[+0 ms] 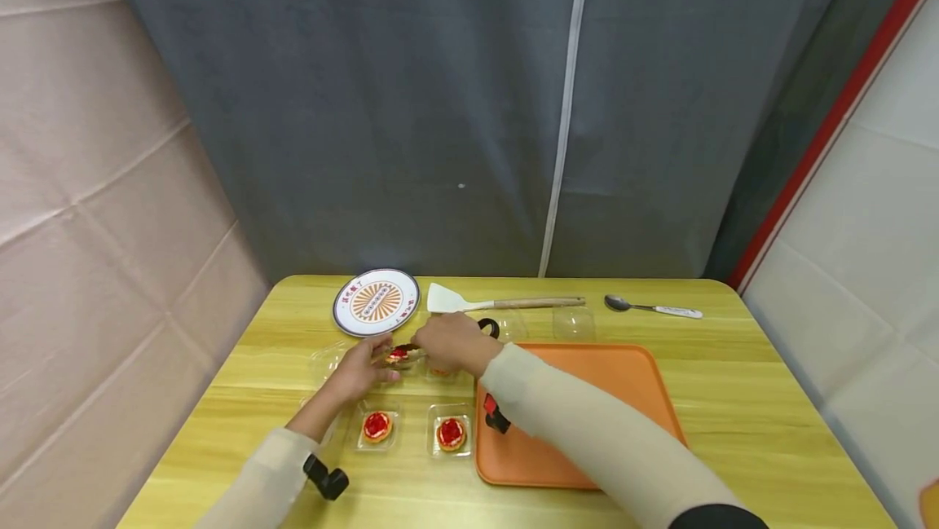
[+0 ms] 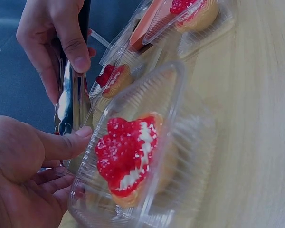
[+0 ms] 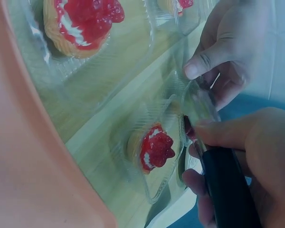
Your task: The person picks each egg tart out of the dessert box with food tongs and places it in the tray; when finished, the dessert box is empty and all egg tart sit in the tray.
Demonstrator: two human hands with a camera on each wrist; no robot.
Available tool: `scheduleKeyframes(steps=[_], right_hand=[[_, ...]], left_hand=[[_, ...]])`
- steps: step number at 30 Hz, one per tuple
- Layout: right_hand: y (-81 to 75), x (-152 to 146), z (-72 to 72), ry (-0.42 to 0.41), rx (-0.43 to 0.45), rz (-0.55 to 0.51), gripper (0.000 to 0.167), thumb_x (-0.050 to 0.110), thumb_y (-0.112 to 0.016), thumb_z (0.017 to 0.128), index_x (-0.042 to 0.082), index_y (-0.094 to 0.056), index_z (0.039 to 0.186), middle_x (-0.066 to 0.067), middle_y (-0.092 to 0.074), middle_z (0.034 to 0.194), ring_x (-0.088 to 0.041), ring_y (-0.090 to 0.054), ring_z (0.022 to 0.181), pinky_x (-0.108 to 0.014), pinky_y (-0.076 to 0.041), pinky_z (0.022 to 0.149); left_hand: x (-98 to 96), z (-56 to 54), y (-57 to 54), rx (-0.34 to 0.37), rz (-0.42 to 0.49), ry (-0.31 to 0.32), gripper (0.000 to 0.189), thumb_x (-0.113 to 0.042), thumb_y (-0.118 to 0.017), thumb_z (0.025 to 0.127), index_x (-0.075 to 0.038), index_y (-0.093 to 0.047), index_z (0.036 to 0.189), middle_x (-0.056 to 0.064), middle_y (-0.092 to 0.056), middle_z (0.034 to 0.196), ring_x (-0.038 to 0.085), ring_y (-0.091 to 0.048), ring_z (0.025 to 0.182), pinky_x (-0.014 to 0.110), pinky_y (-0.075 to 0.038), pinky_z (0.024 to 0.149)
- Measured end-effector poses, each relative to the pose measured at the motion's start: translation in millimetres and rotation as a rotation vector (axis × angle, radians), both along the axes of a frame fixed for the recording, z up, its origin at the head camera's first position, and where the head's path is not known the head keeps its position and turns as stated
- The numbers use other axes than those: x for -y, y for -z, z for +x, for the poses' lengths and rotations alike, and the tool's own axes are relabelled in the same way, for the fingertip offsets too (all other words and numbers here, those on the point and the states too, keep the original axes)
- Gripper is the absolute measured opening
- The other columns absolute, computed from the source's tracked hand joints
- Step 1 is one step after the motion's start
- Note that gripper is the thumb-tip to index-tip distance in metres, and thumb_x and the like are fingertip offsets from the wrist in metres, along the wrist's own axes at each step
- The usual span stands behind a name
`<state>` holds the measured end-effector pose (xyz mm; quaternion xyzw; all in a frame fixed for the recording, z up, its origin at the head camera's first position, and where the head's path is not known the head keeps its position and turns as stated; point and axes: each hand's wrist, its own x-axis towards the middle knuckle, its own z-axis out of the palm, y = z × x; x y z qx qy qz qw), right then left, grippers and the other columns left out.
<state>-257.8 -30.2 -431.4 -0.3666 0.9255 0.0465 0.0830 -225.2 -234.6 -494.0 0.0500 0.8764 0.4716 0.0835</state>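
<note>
My right hand grips metal tongs by the black handle. The tongs point toward my left hand, whose thumb and fingers hold the edge of a clear plastic box. Between the hands is a red-topped tart; whether the tongs touch it is hidden. Close by, another boxed tart sits beneath my right hand. Nearer the front edge lie two more boxed tarts, a left one and a right one, with red topping and white cream.
An orange tray lies to the right, under my right forearm. Along the back are a printed plate, a white spatula with a wooden handle, and a spoon. A clear lid stands behind the tray.
</note>
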Motion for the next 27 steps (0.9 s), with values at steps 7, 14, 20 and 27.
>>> scheduleKeyframes(steps=[7, 14, 20, 27], right_hand=[[-4.8, -5, 1.4, 0.008, 0.009, -0.022, 0.041, 0.016, -0.066, 0.096, 0.035, -0.07, 0.133, 0.005, -0.074, 0.116, -0.013, -0.067, 0.103, -0.038, -0.061, 0.077], [-7.2, -13, 0.9, 0.02, 0.007, -0.068, 0.043, 0.022, -0.067, 0.099, 0.038, -0.065, 0.14, 0.007, -0.072, 0.125, -0.016, -0.068, 0.107, -0.038, -0.06, 0.082], [-15.0, -30, 5.7, 0.009, -0.009, -0.142, 0.041, 0.028, -0.069, 0.1, 0.036, -0.066, 0.14, 0.003, -0.074, 0.118, -0.016, -0.066, 0.086, -0.034, -0.058, 0.065], [-16.8, -57, 11.0, 0.003, -0.024, -0.198, 0.04, 0.03, -0.07, 0.099, 0.031, -0.066, 0.14, 0.003, -0.077, 0.104, -0.012, -0.051, 0.063, -0.029, -0.04, 0.049]], left_hand=[[0.6, 0.7, -1.3, -0.005, -0.027, -0.003, 0.079, 0.006, -0.08, 0.083, 0.015, -0.039, 0.15, 0.035, -0.045, 0.15, 0.05, -0.043, 0.141, 0.054, -0.041, 0.114], [0.9, 1.7, -0.7, 0.001, -0.026, -0.011, 0.078, 0.006, -0.08, 0.083, 0.014, -0.04, 0.15, 0.034, -0.046, 0.15, 0.05, -0.044, 0.14, 0.055, -0.042, 0.113], [-1.3, 3.0, -1.4, -0.005, -0.037, -0.019, 0.079, 0.005, -0.081, 0.082, 0.013, -0.041, 0.15, 0.034, -0.047, 0.149, 0.051, -0.045, 0.139, 0.056, -0.043, 0.113], [-0.9, 2.8, -1.2, 0.004, -0.046, -0.022, 0.079, 0.004, -0.081, 0.083, 0.013, -0.039, 0.15, 0.033, -0.045, 0.15, 0.05, -0.043, 0.14, 0.056, -0.041, 0.114]])
